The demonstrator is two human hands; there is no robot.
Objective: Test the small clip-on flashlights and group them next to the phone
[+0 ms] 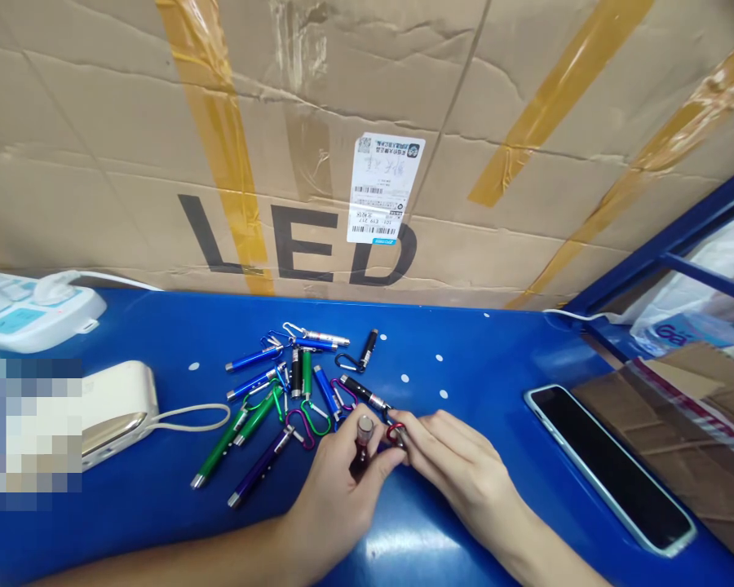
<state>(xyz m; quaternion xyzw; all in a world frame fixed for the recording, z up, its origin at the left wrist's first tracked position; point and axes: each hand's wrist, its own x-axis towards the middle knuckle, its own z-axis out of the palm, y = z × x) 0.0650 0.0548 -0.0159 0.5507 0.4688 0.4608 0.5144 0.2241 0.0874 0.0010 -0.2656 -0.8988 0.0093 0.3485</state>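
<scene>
My left hand (336,489) is closed around a small dark red keychain flashlight (363,444), its silver end pointing up. My right hand (458,465) pinches the red carabiner clip (395,434) at the flashlight's other end with thumb and forefinger. Both hands rest low over the blue table (495,359). Just beyond them lies a loose pile of several keychain flashlights (294,383) in blue, green, black, silver and purple, each with a clip.
A large cardboard box marked LED (342,122) walls off the back. A smartphone (608,465) lies face up at the right. A cream device with a strap (119,403) and a white device (30,310) sit at the left. Blue railing (666,244) is at far right.
</scene>
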